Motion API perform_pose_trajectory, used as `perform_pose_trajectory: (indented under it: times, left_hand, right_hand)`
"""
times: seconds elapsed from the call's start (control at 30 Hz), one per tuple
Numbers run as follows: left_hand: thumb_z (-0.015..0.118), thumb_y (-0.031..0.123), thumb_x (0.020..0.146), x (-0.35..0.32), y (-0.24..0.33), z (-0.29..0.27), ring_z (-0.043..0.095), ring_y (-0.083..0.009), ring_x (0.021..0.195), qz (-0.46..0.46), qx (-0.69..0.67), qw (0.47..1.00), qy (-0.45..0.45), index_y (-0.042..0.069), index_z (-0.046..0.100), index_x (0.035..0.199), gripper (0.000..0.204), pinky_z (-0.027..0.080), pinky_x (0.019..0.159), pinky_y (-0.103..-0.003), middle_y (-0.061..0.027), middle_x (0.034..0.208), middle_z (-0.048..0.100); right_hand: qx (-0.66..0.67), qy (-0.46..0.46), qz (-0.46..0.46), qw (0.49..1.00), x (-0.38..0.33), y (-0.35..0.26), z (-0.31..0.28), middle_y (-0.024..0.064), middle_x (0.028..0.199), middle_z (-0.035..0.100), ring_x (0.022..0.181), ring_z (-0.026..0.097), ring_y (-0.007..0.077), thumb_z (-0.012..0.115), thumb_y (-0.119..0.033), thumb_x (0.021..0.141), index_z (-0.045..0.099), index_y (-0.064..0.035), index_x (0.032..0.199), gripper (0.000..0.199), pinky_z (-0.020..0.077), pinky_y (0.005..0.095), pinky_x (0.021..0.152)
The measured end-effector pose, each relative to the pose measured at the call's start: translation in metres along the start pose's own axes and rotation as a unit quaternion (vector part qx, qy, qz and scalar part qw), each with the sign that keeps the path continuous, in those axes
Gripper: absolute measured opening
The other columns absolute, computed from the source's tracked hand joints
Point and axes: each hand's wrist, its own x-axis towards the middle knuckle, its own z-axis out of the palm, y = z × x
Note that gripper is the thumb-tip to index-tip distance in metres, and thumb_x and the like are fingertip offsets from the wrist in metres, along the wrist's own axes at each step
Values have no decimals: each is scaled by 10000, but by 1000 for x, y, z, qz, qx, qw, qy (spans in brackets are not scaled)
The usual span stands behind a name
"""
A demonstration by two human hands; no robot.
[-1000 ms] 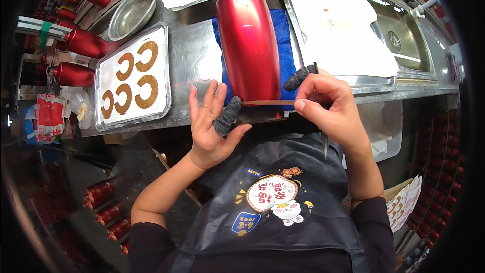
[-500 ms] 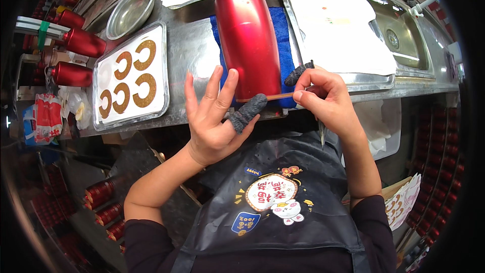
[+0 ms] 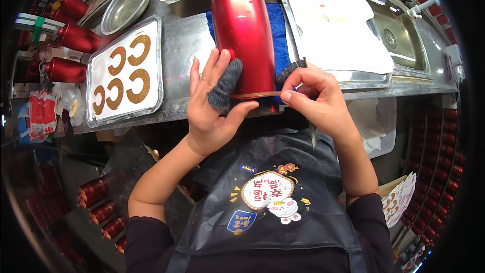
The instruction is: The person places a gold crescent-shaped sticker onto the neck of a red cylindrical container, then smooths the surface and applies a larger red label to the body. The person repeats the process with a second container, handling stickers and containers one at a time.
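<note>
A glossy red bottle lies on a blue cloth, neck away from me and base toward me. A thin gold-brown strip runs along its base edge. My right hand pinches the strip's right end between thumb and finger, while a pointed metal tool sticks out below the palm. My left hand is open beside the base's left corner, fingers spread, seemingly against the bottle. Dark knitted covers sit on a left finger and a right finger.
Left on the metal counter, a tray carries several gold-brown curved pieces on white backing. Behind it stands a metal bowl. White sheets and a sink lie to the right. More red bottles line the left.
My left hand has tilted upright, its covered finger lifting off the strip to the bottle's left side. My right hand has shifted slightly left, and the strip now lies closer along the base.
</note>
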Motion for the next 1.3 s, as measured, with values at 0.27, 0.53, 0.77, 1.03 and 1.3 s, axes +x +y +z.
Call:
perform_pose_trajectory:
  times: [0.27, 0.53, 0.77, 1.03, 1.3]
  left_hand:
    - [830, 179, 800, -34, -1, -13, 436, -439, 1415, 3, 41, 998, -50, -11, 694, 1211, 473, 200, 1151, -659, -223, 1517, 480]
    - [828, 162, 780, -21, 4, -12, 466, -453, 1387, 49, 94, 992, -67, 110, 745, 1166, 399, 178, 1146, -670, -228, 1517, 480]
    - [806, 76, 728, 9, 23, -11, 437, -461, 1409, 101, 158, 979, -77, 104, 766, 1122, 397, 171, 1149, -682, -237, 1500, 495]
    - [891, 174, 681, 21, 9, 9, 497, -378, 1385, 36, 45, 998, 14, 6, 670, 1278, 658, 314, 1130, -616, -230, 1488, 509]
    - [859, 123, 738, -17, 1, -13, 493, -419, 1376, 21, 35, 999, -15, 7, 670, 1266, 573, 238, 1149, -635, -227, 1484, 515]
  right_hand:
    - [39, 18, -25, 999, -4, -8, 0, -45, 766, 528, 590, 458, -17, 703, -67, 855, 625, -24, 794, 108, 307, 173, 501]
    - [40, 24, -9, 999, 0, 2, -3, -63, 706, 539, 549, 446, -20, 699, -88, 859, 630, -39, 806, 99, 308, 173, 462]
    - [30, 8, -8, 999, 5, 9, -3, -62, 748, 544, 572, 458, -23, 717, -101, 870, 631, -36, 812, 123, 306, 166, 483]
    - [22, 0, 14, 1000, 4, 7, 7, -34, 871, 523, 654, 466, -18, 724, -53, 874, 647, -11, 842, 93, 339, 159, 554]
    - [89, 14, 12, 996, 1, 2, 9, -23, 847, 563, 639, 493, -13, 711, -56, 877, 638, -11, 838, 94, 350, 164, 538]
